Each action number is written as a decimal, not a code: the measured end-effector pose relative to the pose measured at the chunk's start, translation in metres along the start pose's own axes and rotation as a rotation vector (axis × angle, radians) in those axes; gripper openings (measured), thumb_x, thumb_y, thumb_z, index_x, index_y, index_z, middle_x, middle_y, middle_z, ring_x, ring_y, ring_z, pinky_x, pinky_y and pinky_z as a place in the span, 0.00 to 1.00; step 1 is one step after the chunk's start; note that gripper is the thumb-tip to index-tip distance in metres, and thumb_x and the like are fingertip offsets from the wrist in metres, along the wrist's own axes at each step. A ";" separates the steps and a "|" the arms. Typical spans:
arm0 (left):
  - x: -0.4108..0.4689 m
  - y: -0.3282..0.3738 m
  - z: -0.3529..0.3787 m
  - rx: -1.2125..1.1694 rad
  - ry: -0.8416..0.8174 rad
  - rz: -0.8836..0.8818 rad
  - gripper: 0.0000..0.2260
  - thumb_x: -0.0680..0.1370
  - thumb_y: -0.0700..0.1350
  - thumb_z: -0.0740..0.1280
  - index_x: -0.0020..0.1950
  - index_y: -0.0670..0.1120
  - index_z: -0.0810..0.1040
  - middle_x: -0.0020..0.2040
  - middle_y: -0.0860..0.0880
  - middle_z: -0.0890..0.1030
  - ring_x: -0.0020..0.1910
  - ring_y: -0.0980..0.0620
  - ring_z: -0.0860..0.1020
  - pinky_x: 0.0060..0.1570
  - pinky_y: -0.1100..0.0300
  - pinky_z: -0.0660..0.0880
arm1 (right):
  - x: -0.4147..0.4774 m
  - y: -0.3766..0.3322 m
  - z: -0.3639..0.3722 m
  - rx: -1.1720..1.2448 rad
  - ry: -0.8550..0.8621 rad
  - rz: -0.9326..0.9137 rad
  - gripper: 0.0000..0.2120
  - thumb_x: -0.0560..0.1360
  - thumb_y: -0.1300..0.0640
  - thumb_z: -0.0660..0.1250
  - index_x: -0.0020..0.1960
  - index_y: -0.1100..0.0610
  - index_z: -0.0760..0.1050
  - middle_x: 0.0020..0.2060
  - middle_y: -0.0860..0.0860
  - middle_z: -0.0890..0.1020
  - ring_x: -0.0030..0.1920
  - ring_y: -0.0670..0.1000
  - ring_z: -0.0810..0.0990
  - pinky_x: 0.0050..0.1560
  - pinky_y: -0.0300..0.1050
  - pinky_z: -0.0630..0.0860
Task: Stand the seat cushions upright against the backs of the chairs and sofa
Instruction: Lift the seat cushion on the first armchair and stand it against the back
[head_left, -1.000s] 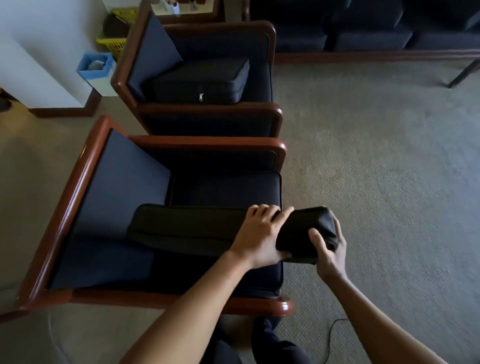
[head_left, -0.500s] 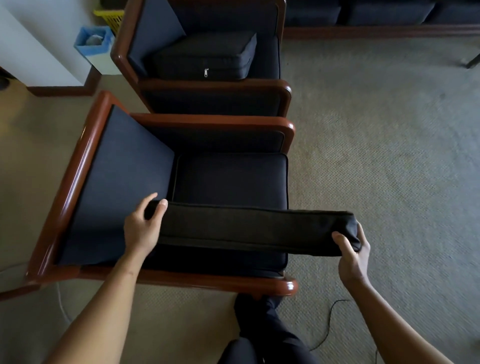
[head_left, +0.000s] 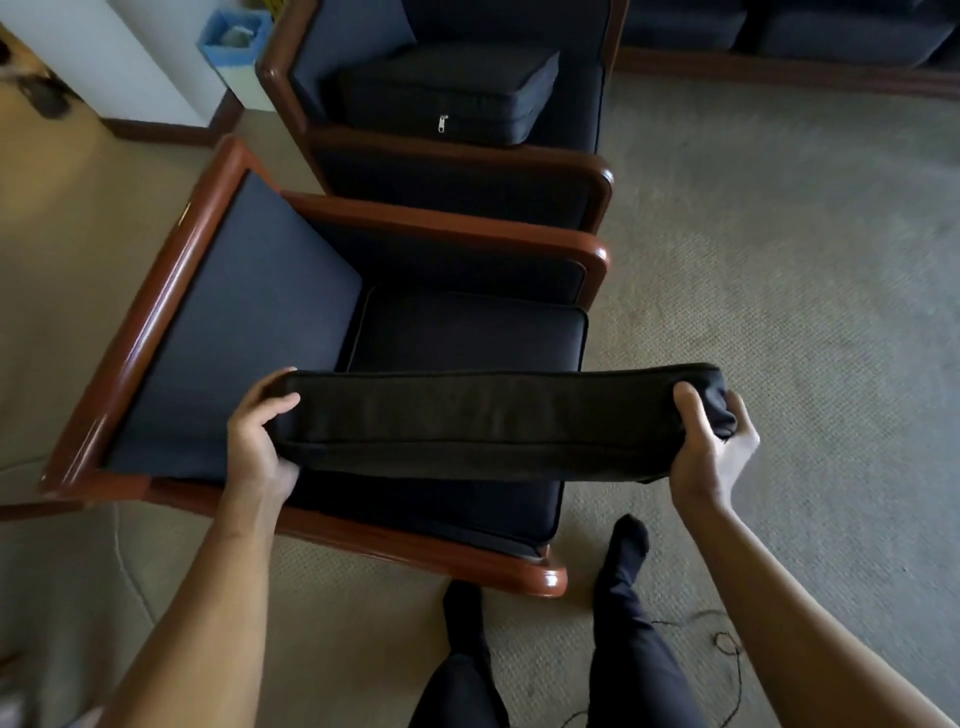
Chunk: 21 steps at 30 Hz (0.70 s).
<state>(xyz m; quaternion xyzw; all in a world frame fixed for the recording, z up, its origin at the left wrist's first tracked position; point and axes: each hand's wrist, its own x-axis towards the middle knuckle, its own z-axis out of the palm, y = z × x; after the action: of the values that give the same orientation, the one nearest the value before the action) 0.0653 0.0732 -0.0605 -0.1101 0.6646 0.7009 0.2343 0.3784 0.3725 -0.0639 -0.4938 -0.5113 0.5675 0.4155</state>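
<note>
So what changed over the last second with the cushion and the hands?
The left hand let go of the cushion near its right end and took hold of its left end, so each hand now grips one end. The cushion came further out over the near chair, held edge-up. The right hand kept its grip. The far chair's cushion stayed put.
</note>
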 end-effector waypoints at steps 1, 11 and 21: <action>-0.006 -0.001 0.002 -0.016 0.029 0.014 0.23 0.75 0.34 0.65 0.70 0.36 0.79 0.51 0.48 0.87 0.50 0.48 0.86 0.50 0.57 0.84 | 0.011 -0.006 0.002 -0.005 -0.035 -0.009 0.10 0.78 0.58 0.72 0.45 0.64 0.75 0.38 0.53 0.77 0.41 0.49 0.75 0.42 0.45 0.72; -0.085 -0.009 0.019 -0.210 0.300 0.144 0.24 0.75 0.36 0.66 0.72 0.36 0.78 0.55 0.45 0.86 0.56 0.43 0.85 0.57 0.53 0.82 | 0.110 -0.078 0.034 -0.008 -0.382 -0.059 0.08 0.77 0.56 0.73 0.47 0.61 0.79 0.40 0.51 0.82 0.43 0.47 0.81 0.46 0.45 0.79; -0.138 -0.018 0.021 -0.337 0.576 0.156 0.15 0.81 0.35 0.66 0.60 0.47 0.88 0.57 0.47 0.89 0.53 0.53 0.88 0.62 0.51 0.80 | 0.145 -0.098 0.134 0.027 -0.648 -0.128 0.01 0.76 0.56 0.73 0.47 0.51 0.84 0.42 0.47 0.86 0.49 0.52 0.85 0.56 0.52 0.81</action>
<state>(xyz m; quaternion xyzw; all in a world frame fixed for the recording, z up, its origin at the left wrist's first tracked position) 0.1964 0.0688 -0.0107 -0.2895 0.5846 0.7569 -0.0386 0.2191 0.5040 0.0124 -0.2490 -0.6394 0.6746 0.2723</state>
